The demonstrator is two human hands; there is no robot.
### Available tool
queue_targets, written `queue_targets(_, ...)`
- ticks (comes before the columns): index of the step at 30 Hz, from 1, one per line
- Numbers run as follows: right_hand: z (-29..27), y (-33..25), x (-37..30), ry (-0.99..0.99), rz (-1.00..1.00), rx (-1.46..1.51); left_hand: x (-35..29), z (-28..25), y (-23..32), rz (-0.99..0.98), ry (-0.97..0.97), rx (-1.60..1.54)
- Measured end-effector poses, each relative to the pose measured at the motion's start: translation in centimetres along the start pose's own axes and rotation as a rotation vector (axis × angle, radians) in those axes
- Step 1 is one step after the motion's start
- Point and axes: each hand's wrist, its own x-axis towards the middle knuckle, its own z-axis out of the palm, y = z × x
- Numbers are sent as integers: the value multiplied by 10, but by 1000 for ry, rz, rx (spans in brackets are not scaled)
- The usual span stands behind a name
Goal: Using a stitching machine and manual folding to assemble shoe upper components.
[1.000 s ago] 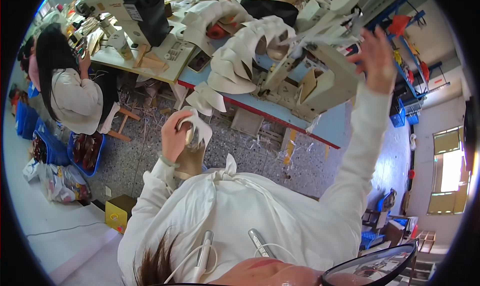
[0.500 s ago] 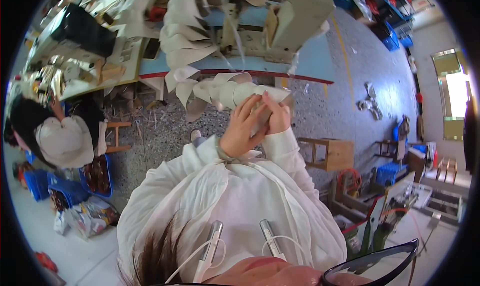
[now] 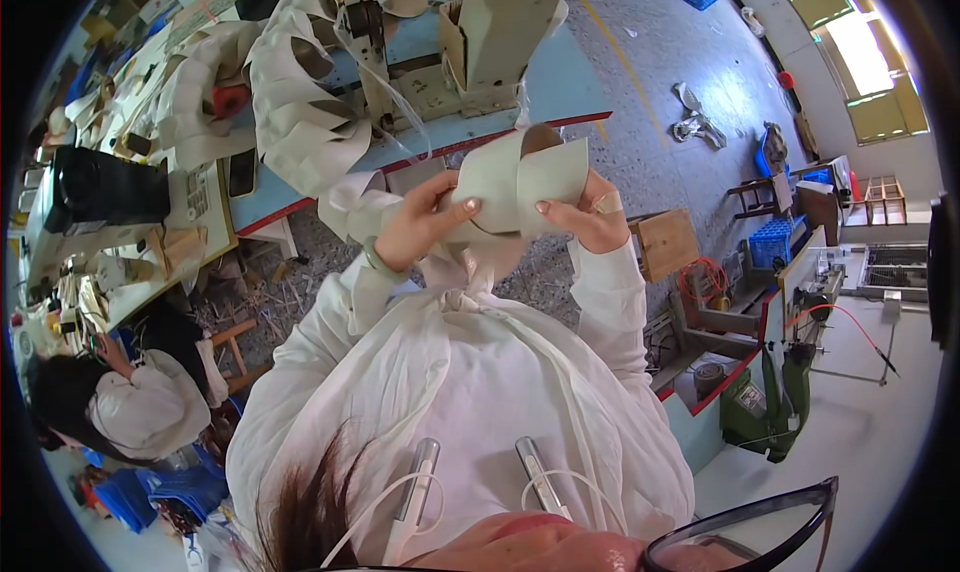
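Note:
In front of my chest, my left hand point(image 3: 428, 220) and my right hand point(image 3: 596, 218) grip a pair of curved white leather-like pieces point(image 3: 522, 184) from either side. Both thumbs press on the near face, with the fingers mostly hidden behind. The two pieces overlap at the middle, and a brown inner side shows at the top. From them a string of similar white pieces point(image 3: 350, 204) trails left past my left hand. It joins a long overlapping row of pieces point(image 3: 290, 112) on the blue table point(image 3: 575, 102). A light bangle circles my left wrist.
A sewing machine point(image 3: 500, 32) stands on the table ahead, beside a phone point(image 3: 242, 174). A co-worker in white point(image 3: 150, 402) sits at the left near a black box-shaped machine point(image 3: 110, 200). To my right are a wooden stool point(image 3: 668, 244) and a blue crate point(image 3: 776, 240). Scraps litter the floor.
My hands were close together over the pieces; now they are apart, holding the pieces spread up between them. The whole view has turned, so table and machine sit further left.

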Motion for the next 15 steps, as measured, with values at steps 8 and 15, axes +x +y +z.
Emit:
queue_targets(8, 56, 16, 20, 328, -300, -220, -5, -24, -8, 112, 33, 75)
queue_targets(15, 50, 35, 38, 647, -575, -673, -16, -22, 9, 133, -127, -157)
